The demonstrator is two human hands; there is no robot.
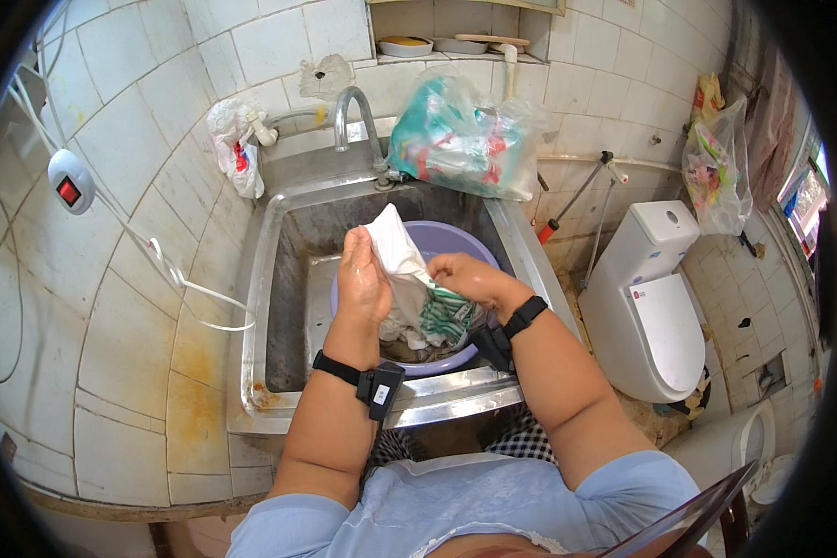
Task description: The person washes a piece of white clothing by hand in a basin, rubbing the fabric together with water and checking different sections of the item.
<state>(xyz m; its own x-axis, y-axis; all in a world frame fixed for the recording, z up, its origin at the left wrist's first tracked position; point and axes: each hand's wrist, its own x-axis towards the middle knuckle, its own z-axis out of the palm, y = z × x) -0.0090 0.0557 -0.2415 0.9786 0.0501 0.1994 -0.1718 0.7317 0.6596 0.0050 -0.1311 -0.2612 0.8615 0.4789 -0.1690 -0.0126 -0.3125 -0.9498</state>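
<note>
A wet garment, white with a green-striped part [446, 314], hangs between my hands over a purple plastic basin [458, 237]. My left hand [364, 275] is raised palm up at the left side of the white cloth [395, 244], touching it; whether its fingers grip the cloth is not clear. At the right, my right hand [469, 277] has its fingers curled on the garment's edge. The lower part of the cloth lies in the basin, where more fabric shows. The basin stands in a stainless steel sink [261, 307].
Behind the sink rises a curved metal faucet [358, 115]. Filled plastic bags [467, 139] sit on the sink's back rim. A white cable [209, 291] with a switch [72, 183] hangs at left. To the right stands a white toilet [652, 307]; soap dishes [406, 47] occupy a wall niche.
</note>
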